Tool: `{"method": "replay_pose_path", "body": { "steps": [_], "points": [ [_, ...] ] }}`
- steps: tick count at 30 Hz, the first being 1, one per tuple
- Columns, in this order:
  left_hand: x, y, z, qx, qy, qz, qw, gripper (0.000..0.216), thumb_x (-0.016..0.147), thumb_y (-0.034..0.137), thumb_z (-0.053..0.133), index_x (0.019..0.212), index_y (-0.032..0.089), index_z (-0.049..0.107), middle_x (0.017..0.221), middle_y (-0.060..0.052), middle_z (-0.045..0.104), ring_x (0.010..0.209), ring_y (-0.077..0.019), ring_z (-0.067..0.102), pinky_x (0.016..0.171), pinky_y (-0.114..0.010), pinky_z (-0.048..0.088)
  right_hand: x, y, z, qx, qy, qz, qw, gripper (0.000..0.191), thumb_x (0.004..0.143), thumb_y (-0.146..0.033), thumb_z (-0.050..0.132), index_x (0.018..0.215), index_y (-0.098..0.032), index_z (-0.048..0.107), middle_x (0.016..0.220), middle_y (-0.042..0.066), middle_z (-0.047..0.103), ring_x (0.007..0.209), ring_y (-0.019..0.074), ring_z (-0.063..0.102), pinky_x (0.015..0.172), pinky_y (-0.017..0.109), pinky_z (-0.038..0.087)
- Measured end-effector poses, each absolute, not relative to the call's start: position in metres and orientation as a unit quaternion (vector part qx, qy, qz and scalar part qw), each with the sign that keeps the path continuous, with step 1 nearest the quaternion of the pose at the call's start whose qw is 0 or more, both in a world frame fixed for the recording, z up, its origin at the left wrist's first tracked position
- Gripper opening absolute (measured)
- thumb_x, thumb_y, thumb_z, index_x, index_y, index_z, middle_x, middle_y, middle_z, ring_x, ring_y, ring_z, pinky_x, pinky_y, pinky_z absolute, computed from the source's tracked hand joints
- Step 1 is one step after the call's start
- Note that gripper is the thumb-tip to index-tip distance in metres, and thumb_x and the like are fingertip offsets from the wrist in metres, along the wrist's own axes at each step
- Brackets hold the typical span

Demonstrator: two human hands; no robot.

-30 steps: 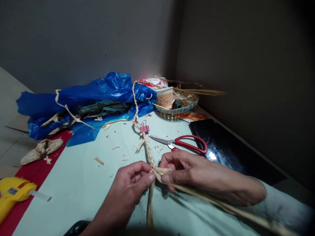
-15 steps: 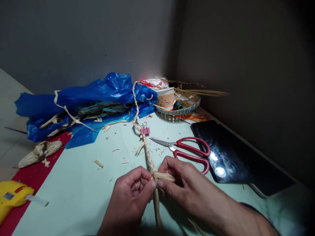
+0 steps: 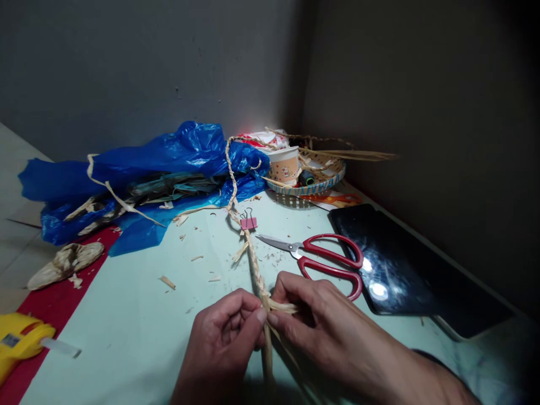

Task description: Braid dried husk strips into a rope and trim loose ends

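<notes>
A long plaited straw braid [image 3: 254, 264] runs from the blue bag down the pale table to my hands. A pink binder clip [image 3: 248, 222] is clamped on it partway along. My left hand [image 3: 223, 337] pinches the braid's near end between thumb and forefinger. My right hand [image 3: 312, 318] pinches loose straw strips [image 3: 283, 307] right beside it, fingertips almost touching the left. More loose strips hang down below my hands toward me.
Red-handled scissors [image 3: 324, 259] lie just beyond my right hand, next to a black tablet [image 3: 405, 270]. A crumpled blue plastic bag [image 3: 147, 174] with straw lies at the back left, a woven tray [image 3: 312, 177] with a paper cup [image 3: 283, 165] behind. A yellow glue gun [image 3: 19, 343] sits front left.
My right hand has drawn in closer to me and the long strip that trailed to the right is no longer stretched out. Both hands stay pinched at the braid's end.
</notes>
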State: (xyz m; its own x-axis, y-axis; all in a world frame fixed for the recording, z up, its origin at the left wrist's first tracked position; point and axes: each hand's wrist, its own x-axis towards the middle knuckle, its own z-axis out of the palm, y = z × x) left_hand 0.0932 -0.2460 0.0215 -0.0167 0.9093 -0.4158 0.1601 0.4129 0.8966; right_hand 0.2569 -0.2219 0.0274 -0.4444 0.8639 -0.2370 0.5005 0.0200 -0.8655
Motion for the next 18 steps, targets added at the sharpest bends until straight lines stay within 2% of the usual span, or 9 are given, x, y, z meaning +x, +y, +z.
{"method": "replay_pose_path", "body": {
  "steps": [3,7,15,18],
  "points": [
    [0.093,-0.245,0.023,0.453,0.621,0.354,0.533,0.021,0.069,0.036,0.071,0.061,0.018,0.063,0.048,0.006,0.047,0.046,-0.009,0.037,0.047,-0.022,0.034,0.259,-0.216,0.031,-0.475,-0.698,0.498,0.199,0.021,0.087,-0.038,0.06,0.075,-0.02,0.059,0.07,-0.003,0.06,0.066,0.0131,0.05,0.056,0.023,0.033],
    [0.095,-0.248,0.026,0.473,0.642,0.363,0.482,0.016,0.068,0.033,0.07,0.059,0.02,0.066,0.051,0.004,0.054,0.05,-0.0122,0.046,0.048,-0.022,0.038,0.259,-0.213,0.027,-0.468,-0.659,0.55,0.211,0.024,0.086,-0.041,0.062,0.08,-0.018,0.063,0.069,-0.002,0.059,0.065,0.0134,0.05,0.054,0.023,0.032],
    [0.098,-0.256,0.028,0.583,0.632,0.326,0.394,0.018,0.081,0.031,0.058,0.074,0.023,0.072,0.059,0.0,0.063,0.051,-0.0147,0.051,0.05,-0.026,0.038,0.251,-0.221,0.016,-0.475,-0.604,0.58,0.27,0.019,0.088,-0.033,0.057,0.078,-0.016,0.059,0.069,0.001,0.061,0.064,0.0135,0.051,0.054,0.023,0.034],
    [0.097,-0.258,0.027,0.584,0.639,0.303,0.399,0.021,0.082,0.035,0.058,0.069,0.022,0.068,0.055,0.001,0.06,0.05,-0.0146,0.05,0.05,-0.026,0.036,0.25,-0.222,0.016,-0.475,-0.598,0.582,0.277,0.02,0.088,-0.033,0.056,0.078,-0.016,0.058,0.07,0.002,0.063,0.065,0.0143,0.054,0.056,0.023,0.036]
  ]
}}
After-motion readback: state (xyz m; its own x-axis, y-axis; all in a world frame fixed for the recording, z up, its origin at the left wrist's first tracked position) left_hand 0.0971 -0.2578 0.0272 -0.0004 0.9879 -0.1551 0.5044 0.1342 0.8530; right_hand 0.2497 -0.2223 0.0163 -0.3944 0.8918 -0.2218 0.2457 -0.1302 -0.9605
